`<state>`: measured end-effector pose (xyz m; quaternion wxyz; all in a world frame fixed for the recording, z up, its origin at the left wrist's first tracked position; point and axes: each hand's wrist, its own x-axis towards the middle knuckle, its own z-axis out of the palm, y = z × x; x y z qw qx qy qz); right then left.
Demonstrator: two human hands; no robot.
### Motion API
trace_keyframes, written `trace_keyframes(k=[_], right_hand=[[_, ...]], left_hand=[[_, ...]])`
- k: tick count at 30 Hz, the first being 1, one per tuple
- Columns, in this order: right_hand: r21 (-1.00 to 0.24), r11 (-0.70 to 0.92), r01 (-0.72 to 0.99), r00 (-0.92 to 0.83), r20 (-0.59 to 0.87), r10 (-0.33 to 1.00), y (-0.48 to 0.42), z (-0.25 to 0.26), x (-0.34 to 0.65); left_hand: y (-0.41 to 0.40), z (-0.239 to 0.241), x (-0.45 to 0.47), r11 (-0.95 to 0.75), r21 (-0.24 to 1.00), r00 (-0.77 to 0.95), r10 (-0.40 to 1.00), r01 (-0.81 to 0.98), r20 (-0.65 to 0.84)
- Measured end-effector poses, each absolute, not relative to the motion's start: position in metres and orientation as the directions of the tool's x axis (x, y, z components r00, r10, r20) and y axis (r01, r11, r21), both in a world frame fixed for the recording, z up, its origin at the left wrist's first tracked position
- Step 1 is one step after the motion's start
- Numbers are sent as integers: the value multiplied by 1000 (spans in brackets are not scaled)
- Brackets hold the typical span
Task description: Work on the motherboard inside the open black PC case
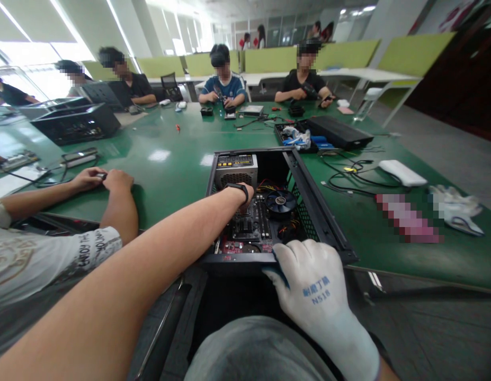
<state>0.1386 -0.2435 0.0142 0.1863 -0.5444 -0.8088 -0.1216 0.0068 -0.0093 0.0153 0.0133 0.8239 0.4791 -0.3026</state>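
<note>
An open black computer case (320, 209) lies on the green table in front of me, its near edge at the table's front. Inside are a silver power supply (237, 172), a motherboard (245, 225) and a round black fan (280, 201). My left hand (248, 193), bare with a black wristband, reaches into the case over the motherboard beside the power supply. Its fingers are hidden, so what it touches does not show. My right hand (312, 280), in a white work glove, grips the near rim of the case, fingers over the top and thumb below.
To my left a co-worker's hands (104, 180) hold a small dark part. Behind the case lie a black tray of tools and gloves (296, 136) and a black panel (338, 131). Cables (344, 172), a white box (402, 173) and white gloves (454, 209) are at right. Co-workers sit opposite.
</note>
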Motion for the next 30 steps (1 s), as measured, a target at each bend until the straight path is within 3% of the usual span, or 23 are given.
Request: trace_keyframes(k=[15,22,30], right_hand=[[2,377,926,-341,433,834,-244,13,139],[-4,369,929,-334,418,845,-242,12,138],[0,367,930,-334,415,846,-243,12,139]], left_hand=[[-16,21,8,-540,-284,352,784,792,-511],[-15,21,7,-530,-231,361,780,816,-511],[-17,23,9,-538,-287,349,786,792,-510]])
